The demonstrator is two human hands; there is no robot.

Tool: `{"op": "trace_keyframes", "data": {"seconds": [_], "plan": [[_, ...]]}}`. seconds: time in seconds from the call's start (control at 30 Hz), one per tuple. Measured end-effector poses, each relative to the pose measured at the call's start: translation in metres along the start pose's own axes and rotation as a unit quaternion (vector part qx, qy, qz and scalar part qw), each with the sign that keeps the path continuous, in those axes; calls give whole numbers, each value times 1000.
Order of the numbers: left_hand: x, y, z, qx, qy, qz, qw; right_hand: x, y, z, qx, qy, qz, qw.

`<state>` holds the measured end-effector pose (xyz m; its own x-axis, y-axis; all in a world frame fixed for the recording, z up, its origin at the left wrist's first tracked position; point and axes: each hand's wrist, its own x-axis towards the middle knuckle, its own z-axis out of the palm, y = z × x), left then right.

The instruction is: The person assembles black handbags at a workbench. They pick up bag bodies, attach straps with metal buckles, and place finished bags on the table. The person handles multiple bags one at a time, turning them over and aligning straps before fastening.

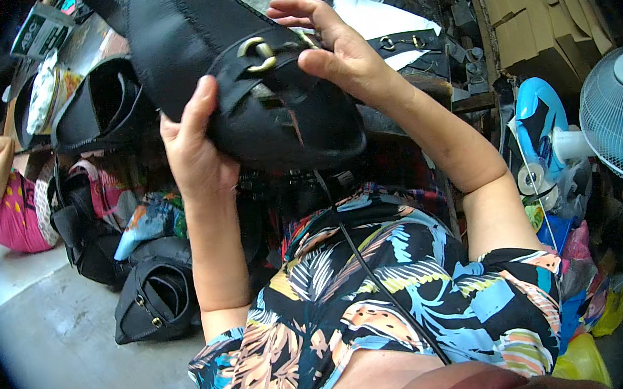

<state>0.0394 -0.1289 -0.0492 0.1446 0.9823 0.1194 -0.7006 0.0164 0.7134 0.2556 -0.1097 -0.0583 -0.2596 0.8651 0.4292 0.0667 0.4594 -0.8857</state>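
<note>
Held up before me is a black leather shoe upper (182, 45) with a rounded toe and a gold-coloured ring (261, 55) on its strap. My left hand (197, 149) is closed around its left side, thumb on the outer face and some fingers hidden behind it. On the other side, my right hand (338, 47) has its thumb at the strap near a second gold-coloured fitting (306, 39). Its fingers are bent and spread apart near the upper's edge. A thin black cord (368, 264) hangs below the toe, across my patterned top.
More black uppers (101, 103) lie on the bench at left, and others (155, 306) hang or lie lower down. White sheets (373, 17) and strapped black pieces lie at the back. A fan (615, 121) and cardboard (534, 4) stand right. Another person in pink (5, 204) is far left.
</note>
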Motion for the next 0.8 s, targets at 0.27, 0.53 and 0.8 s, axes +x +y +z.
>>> {"op": "trace_keyframes", "data": {"seconds": [0.27, 0.53, 0.8], "plan": [[10, -3, -42, -21, -40, -85, 995, -28, 9, -24, 396, -28, 179, 900], [30, 8, -69, 136, 10, -121, 983, -16, 5, -17, 466, 71, 196, 860], [8, 5, -26, 424, 30, 22, 905, -27, 11, 1, 524, 123, 151, 829]]}}
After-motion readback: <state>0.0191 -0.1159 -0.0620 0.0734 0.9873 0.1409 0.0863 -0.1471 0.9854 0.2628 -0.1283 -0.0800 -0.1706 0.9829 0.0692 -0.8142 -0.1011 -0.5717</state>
